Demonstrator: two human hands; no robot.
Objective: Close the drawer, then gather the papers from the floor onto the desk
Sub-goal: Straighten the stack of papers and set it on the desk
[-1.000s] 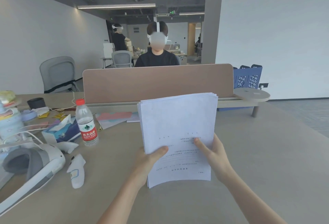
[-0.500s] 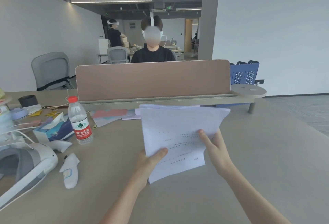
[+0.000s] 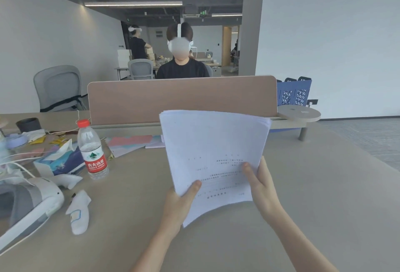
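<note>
A stack of white printed papers is held upright over the beige desk, its lower edge close to the desktop. My left hand grips the stack's lower left corner with the thumb on the front sheet. My right hand holds the lower right edge, thumb pressed on the print. The top of the stack tilts slightly to the right. No drawer or floor papers are in view.
To the left stand a water bottle with a red cap, a tissue box, a white headset and a small white controller. A brown divider panel runs along the desk's back, with a person seated behind it.
The stack dipped toward the desk half a second ago and now stands more upright again, still in both hands. My view has shifted slightly.
</note>
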